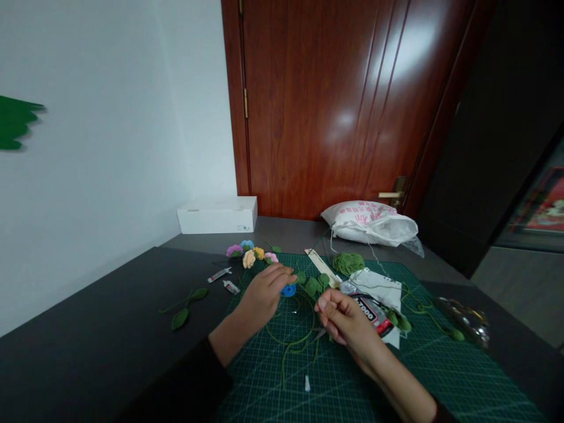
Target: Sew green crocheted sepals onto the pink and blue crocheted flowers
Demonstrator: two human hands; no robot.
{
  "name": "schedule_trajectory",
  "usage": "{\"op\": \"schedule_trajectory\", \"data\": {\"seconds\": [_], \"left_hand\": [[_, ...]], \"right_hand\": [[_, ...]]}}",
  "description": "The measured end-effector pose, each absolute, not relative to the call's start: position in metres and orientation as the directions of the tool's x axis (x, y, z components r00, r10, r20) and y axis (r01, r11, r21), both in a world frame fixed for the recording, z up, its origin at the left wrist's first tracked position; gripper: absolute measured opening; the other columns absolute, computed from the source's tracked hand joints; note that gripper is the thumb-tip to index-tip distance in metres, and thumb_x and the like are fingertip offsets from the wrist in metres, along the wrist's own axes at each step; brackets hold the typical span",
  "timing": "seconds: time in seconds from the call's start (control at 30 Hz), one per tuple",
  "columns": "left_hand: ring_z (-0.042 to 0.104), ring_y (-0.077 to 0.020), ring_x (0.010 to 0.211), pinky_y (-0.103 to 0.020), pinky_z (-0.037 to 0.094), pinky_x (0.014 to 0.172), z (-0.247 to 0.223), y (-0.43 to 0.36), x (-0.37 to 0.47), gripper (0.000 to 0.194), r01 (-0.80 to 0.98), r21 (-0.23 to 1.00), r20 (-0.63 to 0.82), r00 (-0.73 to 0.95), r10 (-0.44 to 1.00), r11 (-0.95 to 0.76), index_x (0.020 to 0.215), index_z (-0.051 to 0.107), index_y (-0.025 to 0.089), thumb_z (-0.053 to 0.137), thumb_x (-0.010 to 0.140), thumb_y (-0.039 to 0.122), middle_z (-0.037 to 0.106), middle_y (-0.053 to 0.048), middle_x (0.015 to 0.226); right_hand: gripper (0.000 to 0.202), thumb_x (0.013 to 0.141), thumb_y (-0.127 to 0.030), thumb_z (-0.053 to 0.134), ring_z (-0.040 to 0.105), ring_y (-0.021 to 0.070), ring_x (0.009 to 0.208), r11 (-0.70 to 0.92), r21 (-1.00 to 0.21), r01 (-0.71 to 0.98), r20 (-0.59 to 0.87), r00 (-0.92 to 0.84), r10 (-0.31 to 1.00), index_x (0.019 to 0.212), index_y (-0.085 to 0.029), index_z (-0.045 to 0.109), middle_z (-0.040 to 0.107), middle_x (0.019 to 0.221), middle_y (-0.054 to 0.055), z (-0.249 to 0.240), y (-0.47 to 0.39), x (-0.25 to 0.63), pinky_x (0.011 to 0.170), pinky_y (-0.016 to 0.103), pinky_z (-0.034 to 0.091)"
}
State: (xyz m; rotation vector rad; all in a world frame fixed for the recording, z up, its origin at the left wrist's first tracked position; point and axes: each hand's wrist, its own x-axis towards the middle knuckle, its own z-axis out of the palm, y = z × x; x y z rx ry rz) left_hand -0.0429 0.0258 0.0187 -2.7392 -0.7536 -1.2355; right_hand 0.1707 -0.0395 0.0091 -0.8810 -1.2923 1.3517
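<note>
Pinching: left hand (267,289), right hand (346,317), fingers closed near green leaves (314,286), grip contents unclear; packet (372,312) reads "7000"; white sack (365,220) bears pink characters.

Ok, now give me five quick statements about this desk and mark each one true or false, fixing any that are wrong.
1. The ball of green yarn lies on the green mat. True.
2. The white box stands right of the white sack. False: it stands to the left of it.
3. Green leaves show near the right hand. True.
4. The colored flowers lie closer to the right hand than to the left hand. False: they lie closer to the left hand.
5. A small white cap lies on the mat. True.
</note>
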Motion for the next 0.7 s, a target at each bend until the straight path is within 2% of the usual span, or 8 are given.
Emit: {"op": "schedule_trajectory", "data": {"seconds": [0.17,0.27,0.4,0.5,0.57,0.63,0.7], "left_hand": [[0.062,-0.0249,0.109,-0.052,0.044,0.104,0.017,0.029,-0.038,0.037,0.328,0.562,0.655,0.386,0.65,-0.76,0.097,0.068,0.019,0.049,0.074,-0.003,0.072,-0.008,0.105],[0.068,-0.0234,0.1,-0.043,0.05,0.095,0.018,0.037,-0.046,0.027,0.266,0.644,0.602,0.402,0.69,-0.717,0.092,0.067,0.018,0.06,0.072,0.001,0.075,-0.007,0.101],[0.071,-0.0233,0.093,-0.036,0.055,0.083,0.019,0.05,-0.061,0.024,0.149,0.732,0.561,0.423,0.712,-0.665,0.088,0.065,0.014,0.072,0.067,0.007,0.076,-0.009,0.097],[0.07,-0.0235,0.098,-0.037,0.053,0.086,0.018,0.055,-0.067,0.028,0.051,0.77,0.578,0.366,0.729,-0.636,0.092,0.062,0.014,0.073,0.067,0.008,0.075,-0.011,0.103],[0.068,-0.0235,0.102,-0.038,0.052,0.089,0.017,0.056,-0.069,0.028,-0.004,0.783,0.586,0.336,0.737,-0.622,0.092,0.06,0.015,0.073,0.068,0.008,0.074,-0.012,0.106],[0.068,-0.0235,0.103,-0.039,0.051,0.09,0.017,0.056,-0.069,0.029,-0.048,0.793,0.587,0.326,0.741,-0.607,0.092,0.06,0.015,0.074,0.068,0.008,0.073,-0.011,0.106],[0.067,-0.0232,0.101,-0.038,0.051,0.089,0.016,0.055,-0.068,0.029,-0.078,0.803,0.58,0.328,0.746,-0.591,0.091,0.06,0.015,0.076,0.067,0.008,0.073,-0.011,0.104]], "right_hand": [[0.046,0.081,-0.063,0.065,0.03,0.0035,0.034,0.104,-0.99,-0.098,0.125,-0.232,0.965,0.077,-0.018,0.058,0.051,0.054,-0.007,0.001,-0.034,0.174,0.032,0.016,0.021],[0.047,0.081,-0.065,0.062,0.029,0.0031,0.034,0.145,-0.989,0.017,0.138,-0.218,0.966,0.076,-0.018,0.057,0.051,0.054,-0.008,-0.01,-0.023,0.182,0.033,0.016,0.022],[0.043,0.085,-0.059,0.059,0.043,0.0073,0.037,0.21,-0.95,0.229,0.128,-0.326,0.937,0.073,-0.017,0.062,0.056,0.055,-0.004,-0.019,-0.017,0.182,0.035,0.018,0.029],[0.027,0.091,-0.039,0.058,0.058,0.0128,0.053,0.296,-0.87,0.395,0.14,-0.377,0.916,0.077,-0.017,0.067,0.063,0.064,0.0,-0.017,-0.012,0.173,0.05,0.023,0.043],[0.008,0.087,-0.023,0.063,0.064,0.0168,0.073,0.359,-0.788,0.5,0.176,-0.377,0.909,0.085,-0.019,0.07,0.069,0.079,0.003,-0.014,-0.005,0.164,0.068,0.027,0.048],[0.015,0.079,-0.012,0.069,0.064,0.0199,0.083,0.396,-0.702,0.593,0.194,-0.376,0.906,0.092,-0.02,0.072,0.069,0.09,0.005,-0.011,0.004,0.153,0.076,0.03,0.046],[0.021,0.072,-0.009,0.075,0.063,0.0225,0.087,0.414,-0.622,0.665,0.194,-0.381,0.904,0.09,-0.02,0.072,0.068,0.093,0.006,-0.011,0.011,0.141,0.079,0.032,0.045]]}}
